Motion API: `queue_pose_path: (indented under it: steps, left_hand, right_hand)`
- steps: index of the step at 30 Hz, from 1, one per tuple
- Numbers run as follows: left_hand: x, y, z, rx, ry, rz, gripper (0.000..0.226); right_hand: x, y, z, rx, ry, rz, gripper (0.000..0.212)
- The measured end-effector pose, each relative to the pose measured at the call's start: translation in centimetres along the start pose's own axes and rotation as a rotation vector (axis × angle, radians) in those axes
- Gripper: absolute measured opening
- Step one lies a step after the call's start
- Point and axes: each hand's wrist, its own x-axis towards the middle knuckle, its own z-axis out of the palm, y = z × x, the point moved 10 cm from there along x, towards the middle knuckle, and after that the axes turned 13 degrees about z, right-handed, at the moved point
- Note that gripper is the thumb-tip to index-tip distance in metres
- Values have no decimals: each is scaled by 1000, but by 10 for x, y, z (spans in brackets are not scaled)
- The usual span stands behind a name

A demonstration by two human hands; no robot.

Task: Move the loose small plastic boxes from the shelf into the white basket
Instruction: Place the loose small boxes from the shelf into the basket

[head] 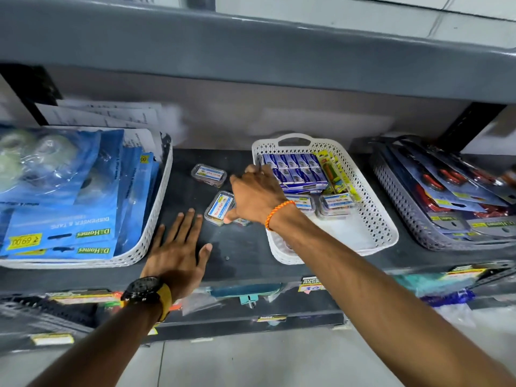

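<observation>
Reaching across the dark shelf (245,247), the person works in the gap between a big left basket (156,219) of blue tape packs and the white basket (374,219) on the right, which already carries blue cartons and two small plastic boxes at its near end. The left hand (178,252) lies flat on the shelf with its fingers spread and nothing in them. The right hand (257,196) hovers low over the near loose box (219,208), thumb beside it and fingers loosely apart; whether it grips anything I cannot tell. A second loose box (208,174) sits farther back, and something small peeks out under the right wrist. The smooth lids could slip from a shallow pinch, the wrist could catch the white basket's rim and shift it, and the far box could be missed.
</observation>
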Motion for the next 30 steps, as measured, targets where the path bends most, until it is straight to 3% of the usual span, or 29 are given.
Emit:
queue_pose_path:
  steps: [4,7,12,18,21,28,30]
  left_hand:
    - [-1,1,-2,-13,13,-2,77]
    - [-2,1,-2,-21,17,-4,76]
    - [-3,0,-3,-18,31,3,75]
    - [-2,0,-1,12,34,7,75]
    - [0,-1,2,28,15,0,77]
    - [0,-4,2,15,37,-5,77]
    - [0,-4,1,18,46,2,77]
  right_hand:
    - [13,1,23,-130,-103,51,98]
    - [15,3,34,-142,-133,64,100]
    - [9,4,29,-24,-122,77,92]
    - [-8,16,-1,284,-68,75,89]
    - [-18,44,-14,409,-42,155,85]
    - [-53,124,-17,282,-20,379,79]
    - [-65,138,-7,243,-61,438,87]
